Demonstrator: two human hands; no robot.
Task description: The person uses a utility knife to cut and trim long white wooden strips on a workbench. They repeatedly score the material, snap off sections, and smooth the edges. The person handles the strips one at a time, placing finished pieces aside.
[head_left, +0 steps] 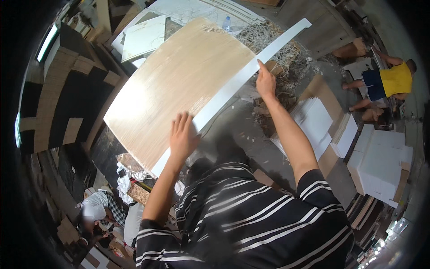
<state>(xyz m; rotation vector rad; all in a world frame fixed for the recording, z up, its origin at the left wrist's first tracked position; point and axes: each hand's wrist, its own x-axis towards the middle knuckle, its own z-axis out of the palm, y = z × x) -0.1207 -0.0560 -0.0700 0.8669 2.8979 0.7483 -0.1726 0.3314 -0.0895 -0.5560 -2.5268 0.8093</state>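
A large board (179,76) with a pale wood-grain face lies in front of me. Along its near edge runs a long white strip (226,92), whose far end juts past the board's right corner and has a small hooked tip. My left hand (182,136) rests flat, fingers stretched out, over the strip and the board's near margin. Further along, my right hand (266,83) grips the strip's near edge, index finger on top and the other fingers curled below; its thumb is hidden.
Tangled shredded strands (286,56) lie beyond the board's right corner, near a plastic bottle (227,23). White panels (313,121) and white boxes (380,161) are stacked at right. A person in a yellow top (396,80) bends at far right; another in a white cap (96,206) is at lower left.
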